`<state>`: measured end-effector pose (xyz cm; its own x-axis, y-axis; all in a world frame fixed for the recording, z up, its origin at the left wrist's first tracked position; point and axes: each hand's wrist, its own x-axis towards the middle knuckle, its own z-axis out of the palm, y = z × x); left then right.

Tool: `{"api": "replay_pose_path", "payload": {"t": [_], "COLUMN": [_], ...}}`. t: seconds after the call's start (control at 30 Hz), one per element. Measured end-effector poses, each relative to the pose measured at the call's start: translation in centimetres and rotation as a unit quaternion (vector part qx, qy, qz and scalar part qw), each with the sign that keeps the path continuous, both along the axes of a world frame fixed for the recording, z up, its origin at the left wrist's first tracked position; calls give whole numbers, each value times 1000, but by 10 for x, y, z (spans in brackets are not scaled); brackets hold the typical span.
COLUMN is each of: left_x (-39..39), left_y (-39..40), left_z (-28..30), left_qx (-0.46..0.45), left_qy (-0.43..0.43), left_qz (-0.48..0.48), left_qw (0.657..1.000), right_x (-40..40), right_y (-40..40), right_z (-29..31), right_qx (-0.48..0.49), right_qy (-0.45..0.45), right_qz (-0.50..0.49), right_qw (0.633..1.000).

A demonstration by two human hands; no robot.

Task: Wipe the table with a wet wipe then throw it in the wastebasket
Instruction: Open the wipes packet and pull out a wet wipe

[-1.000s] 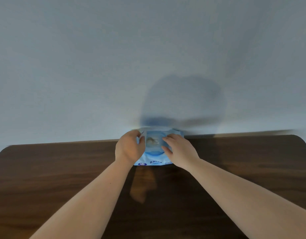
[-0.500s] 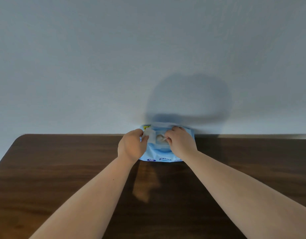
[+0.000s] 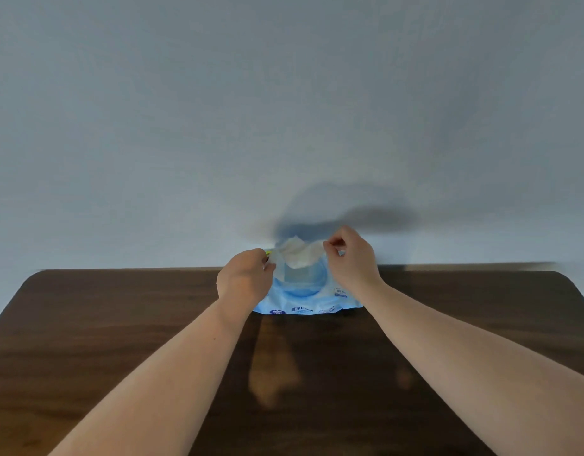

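A light blue pack of wet wipes (image 3: 303, 299) lies at the far edge of the dark wooden table (image 3: 119, 324), against the wall. My left hand (image 3: 244, 279) pinches the pack's peeled-back flap at its left side. My right hand (image 3: 351, 258) is raised above the pack and pinches one end of a white wet wipe (image 3: 298, 255). The wipe stretches from my fingers down into the pack's opening. No wastebasket is in view.
A plain pale wall (image 3: 284, 110) rises right behind the table's far edge. The table's rounded far corners show at left and right. Bare wood lies between my forearms and on both sides.
My right hand has lifted up and to the right, drawing the white wipe out of the pack. My left hand still holds the flap. The view has shifted slightly.
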<state>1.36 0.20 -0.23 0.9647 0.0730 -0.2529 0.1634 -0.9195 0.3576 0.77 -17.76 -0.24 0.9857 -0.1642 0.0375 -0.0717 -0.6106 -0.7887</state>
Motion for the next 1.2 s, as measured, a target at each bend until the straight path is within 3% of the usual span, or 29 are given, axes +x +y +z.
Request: {"api": "replay_pose_path", "payload": {"t": [0.17,0.37,0.63,0.83,1.03,1.2], "left_x": [-8,-17,-28,-45,-59,-69], "left_y": [-4,-10,-4,13,34,56], "left_z": [2,11,26,41,52,53], "left_qx": [-108,-124,-150,-134,-75,-4], "left_qy": [-50,-93,-112,-150,-125,-94], "left_qz": [-34,-146,-96,-95,-97,-115], "left_qw": [992,977,978,975,985,989], "right_x": [-9,-20,-35,-46,-53,-56], "right_y": [-9,-7,-8,-2,19,43], "right_z": [14,29,41,51,57,57], "right_qx": [31,48,39,16,-71,-71], "right_qy": [7,30,20,71,-3,-23], "right_qz": [-6,24,24,90,110,108], "right_qw": [999,998,999,993,991,991]}}
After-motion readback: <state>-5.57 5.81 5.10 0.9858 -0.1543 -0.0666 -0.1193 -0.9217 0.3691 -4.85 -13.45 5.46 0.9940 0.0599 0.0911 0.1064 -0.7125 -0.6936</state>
